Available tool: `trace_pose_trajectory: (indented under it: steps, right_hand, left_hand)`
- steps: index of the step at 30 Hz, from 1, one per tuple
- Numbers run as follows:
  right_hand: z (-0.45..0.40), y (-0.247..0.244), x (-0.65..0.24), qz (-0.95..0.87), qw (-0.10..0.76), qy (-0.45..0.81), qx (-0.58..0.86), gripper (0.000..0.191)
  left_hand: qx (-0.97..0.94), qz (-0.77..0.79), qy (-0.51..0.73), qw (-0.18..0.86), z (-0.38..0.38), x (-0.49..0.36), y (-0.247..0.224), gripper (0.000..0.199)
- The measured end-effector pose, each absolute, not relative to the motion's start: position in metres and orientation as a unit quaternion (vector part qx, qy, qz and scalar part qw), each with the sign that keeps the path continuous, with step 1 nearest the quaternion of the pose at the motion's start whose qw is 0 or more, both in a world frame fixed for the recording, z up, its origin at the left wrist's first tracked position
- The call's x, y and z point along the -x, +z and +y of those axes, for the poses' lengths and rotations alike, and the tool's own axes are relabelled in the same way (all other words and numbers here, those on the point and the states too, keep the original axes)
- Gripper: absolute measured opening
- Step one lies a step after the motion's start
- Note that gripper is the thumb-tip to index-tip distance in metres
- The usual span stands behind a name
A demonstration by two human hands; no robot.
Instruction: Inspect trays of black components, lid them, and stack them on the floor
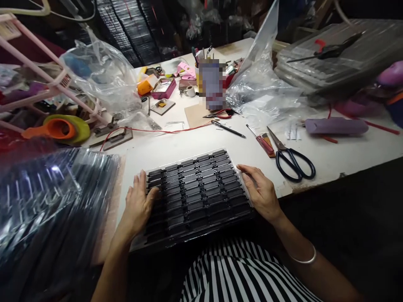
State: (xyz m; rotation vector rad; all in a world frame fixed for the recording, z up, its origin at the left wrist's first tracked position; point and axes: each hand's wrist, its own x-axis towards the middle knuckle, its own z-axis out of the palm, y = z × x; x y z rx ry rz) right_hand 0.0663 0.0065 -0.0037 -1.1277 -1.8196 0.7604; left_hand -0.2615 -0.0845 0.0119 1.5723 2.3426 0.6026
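A clear plastic tray (231,156) lies in front of me at the near edge of the white table, filled with rows of small black toothed parts (195,178). My left hand (138,205) holds its left side, thumb over the rim and fingers along the outside. On the opposite side, my right hand (260,191) grips the right rim, with the thumb near the top edge and some fingers hidden beneath. The tray's near edge reaches over the table's front edge, close to a striped garment (245,272).
Stacked plastic-covered trays (47,201) stand close on the left. Large scissors (292,161), a red-handled screwdriver (262,142) and a pen (228,128) lie beyond my right hand. Clear plastic bags (100,79), a pink rack (47,71) and stacked clear trays (315,54) surround the worktop.
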Motion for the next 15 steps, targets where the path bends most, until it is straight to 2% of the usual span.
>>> trace_pose_trajectory:
  steps: [4,7,11,15]
  right_hand:
    - [0.006,-0.004,-0.066,-0.725,0.426,0.301,0.450,0.028]
    - [0.005,-0.004,-0.066,-0.736,0.415,0.295,0.447,0.027]
    - [0.016,0.001,-0.064,-0.768,0.386,0.251,0.445,0.025]
    - [0.045,0.018,-0.046,-0.855,0.291,0.141,0.406,0.021]
  left_hand:
    - [-0.442,0.828,0.302,0.167,-0.109,0.261,0.022,0.068]
    - [-0.414,0.834,0.326,0.164,-0.129,0.262,0.025,0.060]
    - [-0.486,0.814,0.308,0.080,-0.130,0.258,0.031,0.052]
    - [-0.584,0.738,0.335,0.053,-0.110,0.240,0.046,0.036]
